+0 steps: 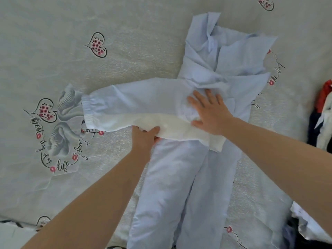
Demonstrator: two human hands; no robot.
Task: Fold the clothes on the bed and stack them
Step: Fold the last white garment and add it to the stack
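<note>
A pale blue long-sleeved garment lies lengthwise on the bed, collar end far from me. One sleeve with an elastic cuff stretches out to the left across the sheet. My left hand grips the lower edge of that sleeve, thumb on top of the cloth. My right hand lies flat with fingers spread, pressing the garment's middle where the sleeve joins the body.
The bed sheet is grey with heart and flower prints. A heap of red, white and dark clothes sits at the right edge. More white and dark cloth lies at the lower right.
</note>
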